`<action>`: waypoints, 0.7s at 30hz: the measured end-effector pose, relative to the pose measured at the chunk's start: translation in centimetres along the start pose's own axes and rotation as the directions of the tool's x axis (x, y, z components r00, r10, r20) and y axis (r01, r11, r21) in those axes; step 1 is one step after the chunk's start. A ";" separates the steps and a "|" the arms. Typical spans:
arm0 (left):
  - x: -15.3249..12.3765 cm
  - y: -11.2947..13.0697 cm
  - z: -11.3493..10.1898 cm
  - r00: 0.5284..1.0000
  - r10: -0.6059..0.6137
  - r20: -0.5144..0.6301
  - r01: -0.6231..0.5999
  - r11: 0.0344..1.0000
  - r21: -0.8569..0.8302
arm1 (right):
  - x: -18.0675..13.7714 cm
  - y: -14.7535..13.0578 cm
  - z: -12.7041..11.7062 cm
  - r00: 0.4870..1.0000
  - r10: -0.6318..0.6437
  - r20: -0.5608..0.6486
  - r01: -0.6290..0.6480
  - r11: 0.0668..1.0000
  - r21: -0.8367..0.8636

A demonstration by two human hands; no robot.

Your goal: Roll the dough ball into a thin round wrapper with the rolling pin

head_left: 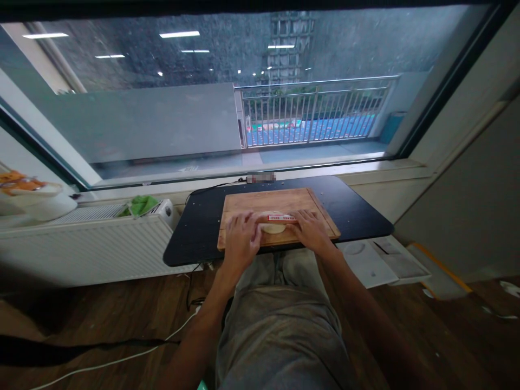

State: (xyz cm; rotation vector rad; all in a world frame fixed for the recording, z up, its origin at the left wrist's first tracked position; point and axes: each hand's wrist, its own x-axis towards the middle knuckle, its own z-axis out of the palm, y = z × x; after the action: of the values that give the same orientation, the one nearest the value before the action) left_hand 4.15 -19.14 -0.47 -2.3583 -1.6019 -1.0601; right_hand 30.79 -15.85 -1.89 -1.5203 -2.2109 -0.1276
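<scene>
A wooden cutting board (244,203) lies on a small black table (357,214). On the board sits a pale round piece of dough (273,228). A rolling pin with a red and white label (280,218) lies across the dough. My left hand (241,235) rests flat on the pin's left end, fingers stretched forward. At the pin's right end my right hand (311,228) lies the same way, palm down. Both ends of the pin are hidden under my hands.
A white radiator (81,244) stands at the left with a green cloth (140,205) on top. A large window (227,108) lies ahead. White flat objects (374,262) lie on the wooden floor at the right. A white cable (122,358) runs across the floor.
</scene>
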 end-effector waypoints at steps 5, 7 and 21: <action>0.4 0.8 1.1 0.975 0.098 0.200 -0.077 0.991 -0.111 | 0.9 1.0 -0.1 0.983 0.142 -0.115 -0.146 0.989 -0.029; 1.2 1.0 1.7 0.952 0.120 0.280 -0.085 0.987 -0.133 | 1.2 1.3 -0.1 0.970 0.196 -0.144 -0.203 0.979 -0.033; 4.7 -0.6 1.9 0.862 0.287 0.418 -0.285 0.956 -0.070 | 1.3 1.3 0.6 0.950 0.235 -0.205 -0.249 0.967 -0.044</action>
State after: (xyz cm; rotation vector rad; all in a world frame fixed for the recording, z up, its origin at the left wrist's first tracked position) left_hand 5.54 -14.38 0.66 -2.8603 -1.2784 -0.5138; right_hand 31.39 -14.00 -2.13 -1.7235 -1.8666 -0.2690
